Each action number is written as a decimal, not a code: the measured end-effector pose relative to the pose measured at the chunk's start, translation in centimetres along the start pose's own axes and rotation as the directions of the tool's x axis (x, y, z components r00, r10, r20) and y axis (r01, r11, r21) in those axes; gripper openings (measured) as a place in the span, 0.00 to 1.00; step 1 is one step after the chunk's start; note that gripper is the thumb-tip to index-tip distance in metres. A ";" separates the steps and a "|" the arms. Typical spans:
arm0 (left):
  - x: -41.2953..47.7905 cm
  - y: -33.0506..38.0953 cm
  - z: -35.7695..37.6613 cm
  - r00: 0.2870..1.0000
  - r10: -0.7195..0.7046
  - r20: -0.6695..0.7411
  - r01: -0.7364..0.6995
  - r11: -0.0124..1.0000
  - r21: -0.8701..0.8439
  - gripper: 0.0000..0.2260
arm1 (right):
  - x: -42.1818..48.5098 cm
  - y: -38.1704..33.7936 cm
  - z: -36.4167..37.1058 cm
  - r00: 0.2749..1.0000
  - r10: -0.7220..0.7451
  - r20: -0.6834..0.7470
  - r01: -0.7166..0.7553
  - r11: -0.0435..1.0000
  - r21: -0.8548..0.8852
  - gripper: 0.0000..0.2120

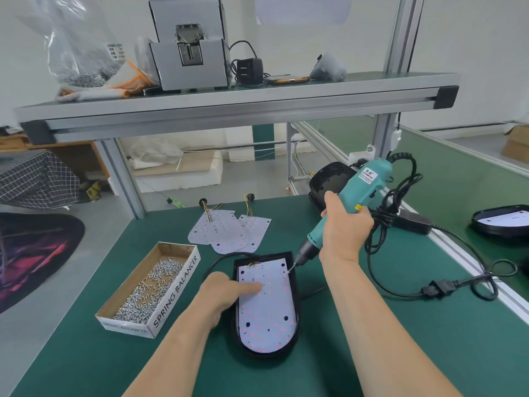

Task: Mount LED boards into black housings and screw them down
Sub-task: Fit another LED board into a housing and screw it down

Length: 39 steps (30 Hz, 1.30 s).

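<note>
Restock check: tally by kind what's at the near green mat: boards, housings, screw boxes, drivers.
Loose LED boards: 2
Mounted LED board: 1
Black housings: 2
Screw box: 1
Electric screwdriver: 1
Total: 7

On the far shelf (229, 101) stand a grey machine (189, 53), a black power adapter (247, 70) and a phone (287, 80); a checked cloth (34, 179) lies far left.

Table (372, 353): dark green mat.
Housing (264, 357): black.
LED board (267, 305): white, red and orange dots.
Screwdriver (362, 196): teal, black cord.
Screw box (174, 293): white, black lettering.
</note>
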State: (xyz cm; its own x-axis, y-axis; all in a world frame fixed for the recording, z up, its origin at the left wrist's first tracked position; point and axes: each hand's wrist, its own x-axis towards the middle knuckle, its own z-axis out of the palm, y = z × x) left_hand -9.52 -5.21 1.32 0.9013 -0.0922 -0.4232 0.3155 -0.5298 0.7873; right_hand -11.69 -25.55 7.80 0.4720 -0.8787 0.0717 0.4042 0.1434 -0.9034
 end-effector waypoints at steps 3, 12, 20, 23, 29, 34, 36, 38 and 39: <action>-0.1 0.7 0.9 0.998 -0.014 0.056 0.017 0.998 -0.054 0.13 | 0.2 -0.1 0.5 0.995 -0.100 0.026 0.101 0.993 -0.059 0.08; 0.0 0.6 1.6 0.994 -0.033 0.104 0.049 0.986 -0.162 0.09 | -0.1 1.9 1.3 0.959 -0.226 0.169 0.259 0.941 -0.216 0.14; 0.2 0.4 1.5 0.993 -0.030 0.116 0.050 0.983 -0.175 0.12 | -0.3 2.6 1.4 0.965 -0.195 0.177 0.232 0.946 -0.225 0.13; 0.1 0.4 1.5 0.993 -0.028 0.117 0.050 0.981 -0.185 0.11 | -0.4 2.5 1.4 0.967 -0.184 0.174 0.223 0.945 -0.241 0.13; 0.2 0.4 1.5 0.991 -0.028 0.131 0.055 0.977 -0.206 0.12 | -0.6 2.6 1.4 0.968 -0.176 0.177 0.219 0.938 -0.267 0.12; 0.0 0.4 1.4 0.989 -0.023 0.148 0.054 0.976 -0.211 0.17 | -0.6 2.6 1.5 0.969 -0.175 0.175 0.218 0.937 -0.271 0.12; 0.0 0.4 1.4 0.987 -0.020 0.157 0.053 0.976 -0.212 0.18 | -0.7 2.7 1.7 0.966 -0.182 0.185 0.228 0.935 -0.271 0.12; 0.2 0.3 1.4 0.987 -0.018 0.159 0.052 0.975 -0.214 0.14 | -0.7 2.7 1.8 0.962 -0.193 0.193 0.242 0.930 -0.275 0.12; 0.3 0.2 1.4 0.988 -0.017 0.156 0.050 0.975 -0.215 0.13 | -0.7 2.7 1.9 0.961 -0.199 0.193 0.248 0.927 -0.280 0.12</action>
State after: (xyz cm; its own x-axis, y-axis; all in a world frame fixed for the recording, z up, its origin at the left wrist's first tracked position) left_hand -9.60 -6.55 0.75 0.8388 -0.2134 -0.5009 0.4170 -0.3397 0.8430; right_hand -9.44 -23.66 6.10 0.5241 -0.7851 0.3300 0.2727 -0.2124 -0.9384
